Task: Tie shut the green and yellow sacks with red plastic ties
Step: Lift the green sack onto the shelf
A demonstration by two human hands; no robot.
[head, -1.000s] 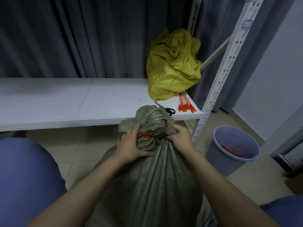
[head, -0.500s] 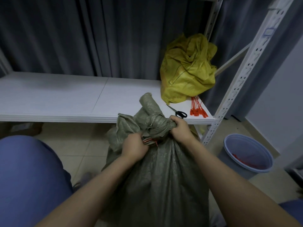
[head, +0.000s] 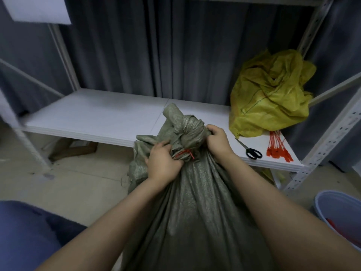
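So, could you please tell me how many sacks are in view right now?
2. The green sack is in front, its neck gripped by the left hand and right hand. The yellow sack lies crumpled on the shelf, far right; that heap may hide more.

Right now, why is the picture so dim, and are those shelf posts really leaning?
Head view: dim, even light, no glare; the wide lens likely makes the shelf post lean at the right edge; the white panel top left is blurred; the green sack looks fairly sharp.
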